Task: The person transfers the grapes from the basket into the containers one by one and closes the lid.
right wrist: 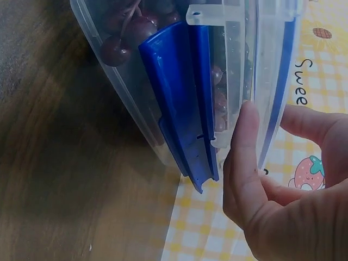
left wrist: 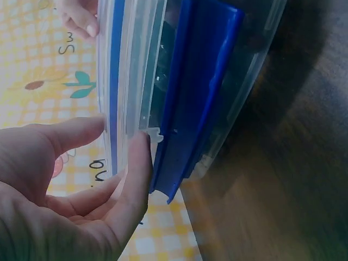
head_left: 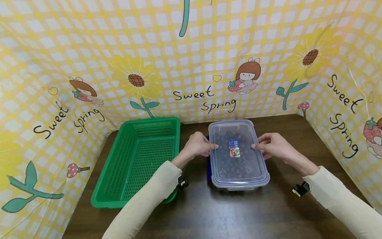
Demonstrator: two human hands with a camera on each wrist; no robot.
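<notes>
A clear plastic food container (right wrist: 144,119) stands on the table under a translucent lid (head_left: 221,171) with a blue seal and a small label (head_left: 234,148). Dark red grapes (right wrist: 117,51) show through its wall. My left hand (head_left: 197,144) pinches the lid's left edge, thumb on top and fingers beneath the rim. At the opposite edge, my right hand (head_left: 276,147) holds the lid in the same way. Blue side latches (left wrist: 201,81) hang unclipped on both sides. Whether the lid is lifted off the container's rim cannot be told.
Left of the container sits a green perforated plastic basket (head_left: 176,132), close to my left forearm. The dark wooden table (head_left: 226,215) extends in front. A yellow checked cloth (head_left: 191,66) with printed flowers walls off the back and sides.
</notes>
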